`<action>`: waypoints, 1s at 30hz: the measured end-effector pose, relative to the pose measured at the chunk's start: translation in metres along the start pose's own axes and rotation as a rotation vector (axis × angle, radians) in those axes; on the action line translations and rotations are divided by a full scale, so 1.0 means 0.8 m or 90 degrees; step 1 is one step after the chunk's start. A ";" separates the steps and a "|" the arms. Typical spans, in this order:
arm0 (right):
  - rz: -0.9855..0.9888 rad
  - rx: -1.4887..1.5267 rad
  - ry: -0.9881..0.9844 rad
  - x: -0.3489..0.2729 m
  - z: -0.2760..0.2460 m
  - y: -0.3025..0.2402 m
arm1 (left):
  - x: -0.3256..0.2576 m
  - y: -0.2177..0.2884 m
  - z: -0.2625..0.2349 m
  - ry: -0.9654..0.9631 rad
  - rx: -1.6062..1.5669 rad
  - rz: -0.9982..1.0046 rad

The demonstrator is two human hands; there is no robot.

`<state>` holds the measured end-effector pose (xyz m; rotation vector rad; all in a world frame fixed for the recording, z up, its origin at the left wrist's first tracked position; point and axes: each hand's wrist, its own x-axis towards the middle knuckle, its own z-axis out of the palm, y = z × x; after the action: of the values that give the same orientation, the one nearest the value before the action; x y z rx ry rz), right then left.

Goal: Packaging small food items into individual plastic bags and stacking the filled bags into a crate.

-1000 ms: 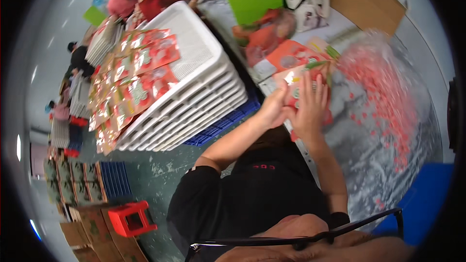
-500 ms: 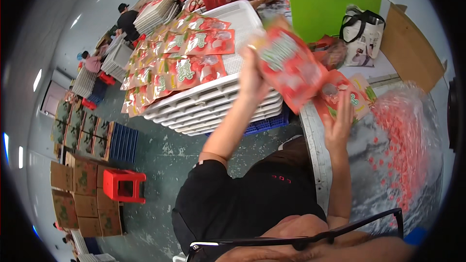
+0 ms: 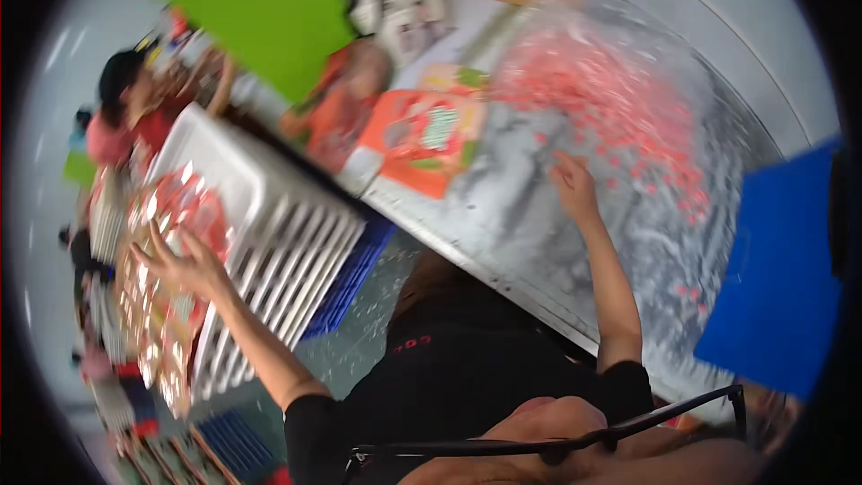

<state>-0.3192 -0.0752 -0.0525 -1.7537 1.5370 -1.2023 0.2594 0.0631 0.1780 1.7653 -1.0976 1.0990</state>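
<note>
My left hand [image 3: 184,268] is open with fingers spread, just above the shiny red and clear pouches [image 3: 162,305] piled on a stack of white plastic trays [image 3: 283,269]. It holds nothing. Over the metal worktable [image 3: 503,251], my right hand [image 3: 575,187] reaches toward the near edge of a heap of small pinkish-red pieces [image 3: 620,117]. Its index finger is stretched out and the others are partly bent, with nothing visible in them. Flat on the table's left side lie orange-red printed pouches [image 3: 426,139], apart from both hands.
Clear plastic film [image 3: 575,18] lies around the heap. A blue panel [image 3: 772,269] stands at the right, a green panel [image 3: 260,9] at the far left. A white bag with black handles [image 3: 400,0] sits at the back. A co-worker in red [image 3: 153,117] works beyond the trays.
My left hand has moved left and let go of the red pouch it held, over the trays. My right hand has left the table pouches for the red pieces. The view has turned right.
</note>
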 end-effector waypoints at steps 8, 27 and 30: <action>-0.132 -0.332 0.229 0.130 -0.123 0.126 | -0.076 0.369 0.131 -0.537 -0.703 0.156; -0.056 -0.255 -0.098 0.349 -0.136 0.135 | -0.272 0.752 0.430 -1.015 -0.892 -0.139; -0.074 -0.289 -0.014 0.332 -0.149 0.161 | -0.287 0.775 0.422 -0.991 -1.041 -0.275</action>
<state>-0.4959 -0.3392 -0.0283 -2.1586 1.8209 -0.9282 -0.2858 -0.3879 -0.0467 0.9393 -1.4449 -1.5003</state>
